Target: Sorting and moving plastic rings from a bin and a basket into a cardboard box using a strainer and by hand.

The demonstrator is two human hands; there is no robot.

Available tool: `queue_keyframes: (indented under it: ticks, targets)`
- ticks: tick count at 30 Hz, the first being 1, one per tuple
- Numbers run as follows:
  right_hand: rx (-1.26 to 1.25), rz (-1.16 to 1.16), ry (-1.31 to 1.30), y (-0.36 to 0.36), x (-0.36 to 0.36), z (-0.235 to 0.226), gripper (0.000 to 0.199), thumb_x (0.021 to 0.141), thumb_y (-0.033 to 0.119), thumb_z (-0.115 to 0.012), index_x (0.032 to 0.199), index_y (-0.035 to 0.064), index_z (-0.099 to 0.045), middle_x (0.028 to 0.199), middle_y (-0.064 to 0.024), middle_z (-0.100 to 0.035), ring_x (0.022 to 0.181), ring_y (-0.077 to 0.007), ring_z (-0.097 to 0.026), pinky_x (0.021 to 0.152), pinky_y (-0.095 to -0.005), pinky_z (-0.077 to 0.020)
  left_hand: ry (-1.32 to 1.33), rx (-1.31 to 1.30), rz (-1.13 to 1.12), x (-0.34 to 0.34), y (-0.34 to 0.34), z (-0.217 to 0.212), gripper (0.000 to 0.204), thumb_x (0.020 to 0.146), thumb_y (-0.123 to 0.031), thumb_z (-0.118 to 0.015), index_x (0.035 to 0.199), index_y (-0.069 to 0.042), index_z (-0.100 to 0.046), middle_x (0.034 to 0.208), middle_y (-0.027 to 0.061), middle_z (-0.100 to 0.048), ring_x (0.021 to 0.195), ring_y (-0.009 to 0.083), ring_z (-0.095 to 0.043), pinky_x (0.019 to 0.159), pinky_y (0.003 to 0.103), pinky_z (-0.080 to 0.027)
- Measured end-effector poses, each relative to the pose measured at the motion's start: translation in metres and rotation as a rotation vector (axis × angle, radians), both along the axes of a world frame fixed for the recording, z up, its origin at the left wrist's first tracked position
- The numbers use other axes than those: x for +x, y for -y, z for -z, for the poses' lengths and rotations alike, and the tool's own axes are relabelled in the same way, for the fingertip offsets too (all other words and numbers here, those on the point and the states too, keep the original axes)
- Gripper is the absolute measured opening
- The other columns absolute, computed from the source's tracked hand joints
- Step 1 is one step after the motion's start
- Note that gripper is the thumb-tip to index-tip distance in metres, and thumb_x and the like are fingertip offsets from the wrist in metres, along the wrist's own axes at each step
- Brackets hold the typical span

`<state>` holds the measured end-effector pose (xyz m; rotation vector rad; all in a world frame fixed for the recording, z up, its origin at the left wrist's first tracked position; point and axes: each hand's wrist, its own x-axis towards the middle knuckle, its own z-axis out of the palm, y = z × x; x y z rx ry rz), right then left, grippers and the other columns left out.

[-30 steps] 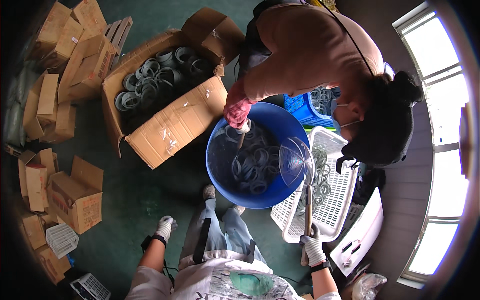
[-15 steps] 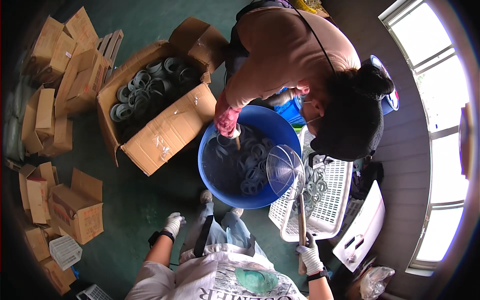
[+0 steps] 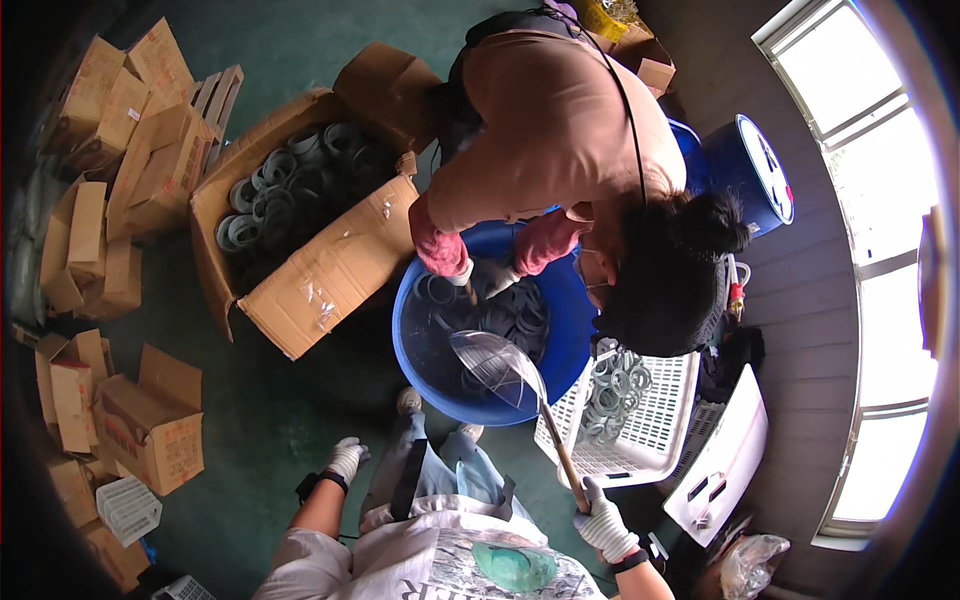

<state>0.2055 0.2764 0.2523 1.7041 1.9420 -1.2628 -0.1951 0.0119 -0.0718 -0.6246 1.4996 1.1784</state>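
Note:
My right hand (image 3: 602, 522), in a white glove, is closed round the wooden handle of a long wire skimmer (image 3: 500, 368). The skimmer's round mesh head is tilted over the near right part of a blue tub (image 3: 432, 398). Grey rings (image 3: 515, 320) lie in the tub. My left hand (image 3: 347, 459), also gloved, hangs beside my leg with its fingers loosely spread and nothing in it. A co-worker bends over the tub's far side; both gloved hands (image 3: 492, 277) are inside it, one holding a short stick (image 3: 470, 292).
A white plastic basket (image 3: 668, 400) with more grey rings stands right of the tub. An open cardboard box (image 3: 345, 262) full of larger rings stands at its left. Cartons (image 3: 150, 420) line the far left. A blue drum (image 3: 745, 170) stands by the wall.
My right hand has swung the skimmer left, from over the tub's edge and basket to above the tub. The co-worker has leaned lower, and a second hand now shows in the tub.

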Motion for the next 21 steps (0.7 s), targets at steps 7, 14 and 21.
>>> queue_keyframes:
  ticks: [7, 14, 21]
  targets:
    - [0.030, -0.392, 0.131, -0.027, -0.052, 0.038, 0.066, 0.069, 0.007, -0.056, 0.131, 0.0064, -0.035, 0.085, -0.0247, -0.059, 0.077, -0.0399, -0.059, 0.067, -0.0424, -0.0465, -0.063, 0.006, 0.120, -0.015, -0.011, 0.001, 0.038, 0.080, -0.001, -0.057, 0.117, -0.005, -0.047, 0.092, 0.0140, -0.060, 0.076, 0.0275, -0.062, 0.069, 0.039, -0.054]
    - [-0.043, -0.373, 0.112, -0.045, -0.095, 0.116, 0.069, 0.074, 0.009, -0.056, 0.137, 0.0133, -0.029, 0.085, -0.0225, -0.060, 0.080, -0.0362, -0.060, 0.069, -0.0419, -0.0464, -0.841, -0.002, 1.509, -0.124, -0.079, -0.060, 0.033, 0.083, -0.021, -0.050, 0.111, -0.004, -0.055, 0.096, 0.0167, -0.064, 0.085, 0.0272, -0.063, 0.077, 0.038, -0.049]
    - [-0.302, -0.321, 0.227, -0.062, -0.176, 0.135, 0.072, 0.076, 0.010, -0.053, 0.142, 0.0165, -0.022, 0.087, -0.0177, -0.060, 0.079, -0.0292, -0.060, 0.069, -0.0371, -0.0467, -0.923, -0.102, 2.579, -0.273, -0.153, -0.215, 0.025, 0.077, -0.019, -0.046, 0.090, -0.006, -0.062, 0.083, 0.0142, -0.065, 0.078, 0.0312, -0.063, 0.069, 0.043, -0.049]
